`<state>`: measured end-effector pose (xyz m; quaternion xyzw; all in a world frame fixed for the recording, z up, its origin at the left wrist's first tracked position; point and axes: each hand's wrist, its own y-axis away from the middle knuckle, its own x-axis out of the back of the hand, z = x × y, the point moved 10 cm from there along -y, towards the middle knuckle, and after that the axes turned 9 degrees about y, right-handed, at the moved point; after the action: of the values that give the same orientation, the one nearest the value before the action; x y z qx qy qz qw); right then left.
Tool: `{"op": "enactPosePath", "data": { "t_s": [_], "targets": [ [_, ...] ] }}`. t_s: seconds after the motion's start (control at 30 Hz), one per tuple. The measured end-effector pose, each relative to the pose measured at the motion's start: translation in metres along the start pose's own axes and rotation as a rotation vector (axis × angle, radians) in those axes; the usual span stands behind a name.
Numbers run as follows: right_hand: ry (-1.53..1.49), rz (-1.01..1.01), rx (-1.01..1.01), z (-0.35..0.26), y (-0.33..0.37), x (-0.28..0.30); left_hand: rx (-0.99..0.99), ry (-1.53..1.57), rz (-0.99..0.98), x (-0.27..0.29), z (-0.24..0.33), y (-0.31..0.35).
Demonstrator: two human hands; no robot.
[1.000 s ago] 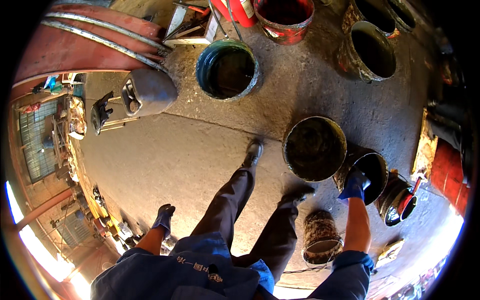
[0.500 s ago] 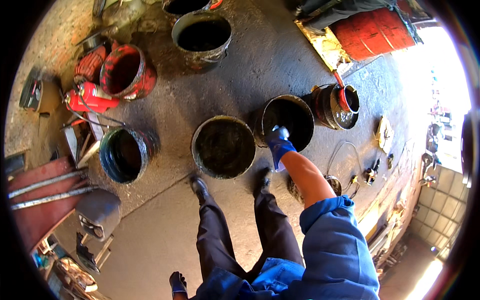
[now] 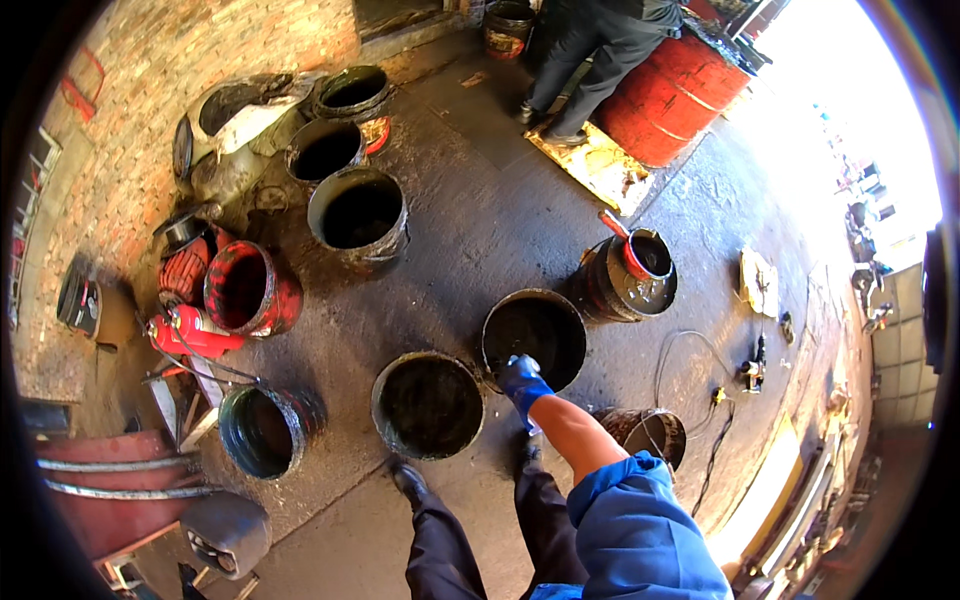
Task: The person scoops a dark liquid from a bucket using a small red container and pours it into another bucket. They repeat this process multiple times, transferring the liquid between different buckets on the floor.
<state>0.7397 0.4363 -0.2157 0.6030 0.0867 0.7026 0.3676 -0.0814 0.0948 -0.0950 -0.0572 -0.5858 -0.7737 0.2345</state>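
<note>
My right hand (image 3: 522, 384), in a blue glove, reaches down to the near rim of a dark metal bucket (image 3: 577, 378). Its fingers look curled, but what they hold, if anything, is hidden beneath the glove. Just left of that bucket, in front of my feet, stands a second round bucket (image 3: 376, 415) with dark contents. My left hand is out of the picture. Beyond, to the right, a red-rimmed pot with a handle (image 3: 630, 262) rests on top of another dirty bucket (image 3: 600, 280).
A person (image 3: 600, 60) stands by a red drum (image 3: 668, 95) at the back. Several grimy buckets line the left, including a red one (image 3: 285, 300), near a red fire extinguisher (image 3: 195, 335). At right lie a cable (image 3: 665, 350) and a small bucket (image 3: 670, 440).
The view has tilted up, showing more of the far floor and wall. My right hand has shifted from over the bucket's opening toward its near-left rim. My left hand has left the picture.
</note>
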Motion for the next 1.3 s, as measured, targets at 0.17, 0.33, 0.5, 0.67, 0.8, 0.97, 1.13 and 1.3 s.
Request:
{"op": "enactPosePath", "data": {
  "t_s": [0.17, 0.33, 0.5, 0.67, 0.8, 0.97, 1.13, 1.3],
  "targets": [
    [0.182, 0.035, -0.015, 0.015, 0.007, 0.006, -0.052, -0.04, 0.043, -0.009, 0.039, 0.017],
    [0.285, -0.101, 0.299, 0.019, 0.007, -0.019, -0.092, -0.074, 0.032, -0.033, 0.072, 0.025],
    [-0.697, -0.039, -0.277, 0.07, 0.03, -0.014, -0.148, -0.109, 0.073, -0.032, 0.115, 0.06],
    [-0.891, -0.045, -0.204, 0.113, 0.061, -0.058, -0.149, -0.19, -0.012, -0.108, 0.135, 0.086],
    [-1.659, -0.181, -0.373, 0.124, 0.078, -0.049, -0.149, -0.203, -0.051, -0.148, 0.156, 0.118],
    [-1.354, -0.096, -0.351, 0.148, 0.09, -0.011, -0.028, 0.102, -0.895, -0.25, 0.202, 0.12],
    [-1.353, -0.125, -0.371, 0.167, 0.107, -0.03, -0.511, -0.258, -0.453, -0.352, 0.272, 0.132],
    [-1.441, -0.175, -0.348, 0.164, 0.12, -0.019, -0.584, -0.361, -0.629, -0.526, 0.337, 0.255]
  ]
}}
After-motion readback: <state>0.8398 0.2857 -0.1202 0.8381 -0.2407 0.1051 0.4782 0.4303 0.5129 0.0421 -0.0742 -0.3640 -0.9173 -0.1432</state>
